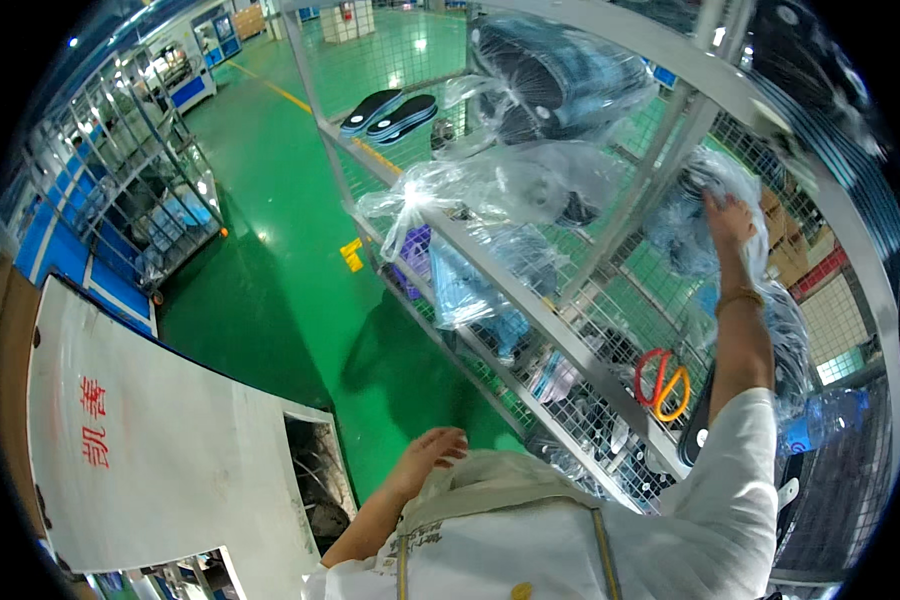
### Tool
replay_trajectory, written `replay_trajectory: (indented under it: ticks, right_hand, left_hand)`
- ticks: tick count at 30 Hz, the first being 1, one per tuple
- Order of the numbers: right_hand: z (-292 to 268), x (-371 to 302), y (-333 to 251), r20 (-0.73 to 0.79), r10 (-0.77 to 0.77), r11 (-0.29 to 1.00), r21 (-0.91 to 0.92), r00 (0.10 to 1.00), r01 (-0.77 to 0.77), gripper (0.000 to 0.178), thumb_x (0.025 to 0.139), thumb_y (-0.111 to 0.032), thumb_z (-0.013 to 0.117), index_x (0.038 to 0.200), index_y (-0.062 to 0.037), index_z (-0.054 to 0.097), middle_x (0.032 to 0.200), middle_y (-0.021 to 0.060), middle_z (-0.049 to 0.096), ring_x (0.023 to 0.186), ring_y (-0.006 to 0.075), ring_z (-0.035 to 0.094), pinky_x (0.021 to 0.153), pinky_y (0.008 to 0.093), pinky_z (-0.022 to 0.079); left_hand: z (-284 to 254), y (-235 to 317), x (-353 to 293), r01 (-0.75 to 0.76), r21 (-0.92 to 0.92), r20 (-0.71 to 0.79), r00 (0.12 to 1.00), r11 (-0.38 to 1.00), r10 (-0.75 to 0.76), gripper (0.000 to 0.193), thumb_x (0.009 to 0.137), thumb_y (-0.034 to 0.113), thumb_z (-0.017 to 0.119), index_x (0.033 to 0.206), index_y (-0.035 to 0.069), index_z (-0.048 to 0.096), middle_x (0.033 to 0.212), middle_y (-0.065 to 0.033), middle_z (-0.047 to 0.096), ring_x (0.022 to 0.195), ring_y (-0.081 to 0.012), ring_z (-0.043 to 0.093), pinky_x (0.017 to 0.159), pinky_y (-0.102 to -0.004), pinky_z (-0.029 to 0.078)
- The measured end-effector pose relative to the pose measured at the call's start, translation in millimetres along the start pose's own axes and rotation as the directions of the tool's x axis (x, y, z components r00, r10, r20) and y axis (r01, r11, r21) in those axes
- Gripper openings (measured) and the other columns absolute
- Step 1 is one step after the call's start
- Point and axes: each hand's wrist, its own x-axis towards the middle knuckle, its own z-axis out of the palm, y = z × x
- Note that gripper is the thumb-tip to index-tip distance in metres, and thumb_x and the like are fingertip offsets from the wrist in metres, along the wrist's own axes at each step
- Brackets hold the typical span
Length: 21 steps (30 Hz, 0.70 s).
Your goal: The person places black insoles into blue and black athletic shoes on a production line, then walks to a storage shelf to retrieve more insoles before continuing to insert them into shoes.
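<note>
My right arm reaches up to a wire-mesh shelf rack [530,310]. At its right part, my right hand [732,222] is closed on a clear plastic bag [675,245]; film partly covers the fingertips. Dark and bluish contents show through the bag. My left hand [435,452] hangs low in front of my waist, empty, its fingers loosely stretched and a little bent. Scissors [660,385] with red and orange handles hang at the rack's front rail, left of my right forearm. A pair of black insoles with blue edges [402,116] lies on the upper shelf's far left.
Another clear bag of insoles [560,75] fills the upper shelf, with crumpled film [510,185] beside it. Blue bagged pieces [485,275] lie lower down. A plastic bottle [825,420] stands at the right. A white machine cover [160,420] is on my left; a wheeled cage cart [155,210] stands beyond.
</note>
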Motion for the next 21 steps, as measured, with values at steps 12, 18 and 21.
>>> replay_trajectory:
  ticks: [12, 18, 21]
  right_hand:
    - [-94.8, -52.3, 32.3, -0.485, -0.580, 0.758, -0.026, 0.655, 0.652, 0.014, 0.083, -0.013, 0.057, 0.092, -0.0022, 0.060, 0.093, 0.0117, 0.060, 0.085, 0.0305, 0.057, 0.077, 0.0391, 0.044]
    - [-128.8, -99.9, 43.9, -0.506, -0.596, 0.733, -0.025, 0.624, 0.680, 0.014, 0.081, -0.009, 0.059, 0.093, -0.0019, 0.063, 0.095, 0.0120, 0.061, 0.087, 0.0269, 0.057, 0.079, 0.0349, 0.044]
    - [-140.4, -123.1, 31.5, -0.558, -0.534, 0.718, 0.098, 0.635, 0.689, 0.016, 0.073, -0.005, 0.066, 0.089, -0.0046, 0.063, 0.088, 0.0092, 0.062, 0.078, 0.0252, 0.058, 0.074, 0.0332, 0.043]
  left_hand:
    - [-18.1, 79.9, 64.9, -0.130, 0.108, 0.145, 0.983, 0.986, 0.114, 0.034, 0.089, 0.033, 0.049, 0.103, 0.003, 0.056, 0.094, -0.0073, 0.060, 0.085, -0.0145, 0.056, 0.075, -0.0288, 0.043]
    - [-3.4, 153.6, 83.0, -0.598, -0.025, 0.349, 0.746, 0.801, 0.567, 0.022, 0.090, 0.017, 0.049, 0.104, 0.001, 0.055, 0.090, -0.0054, 0.059, 0.083, -0.0110, 0.054, 0.077, -0.0253, 0.042]
    - [37.4, 197.3, 75.4, -0.704, -0.021, 0.386, 0.649, 0.710, 0.655, 0.022, 0.088, 0.011, 0.051, 0.105, -0.002, 0.054, 0.091, -0.0069, 0.059, 0.084, -0.0101, 0.054, 0.078, -0.0257, 0.043]
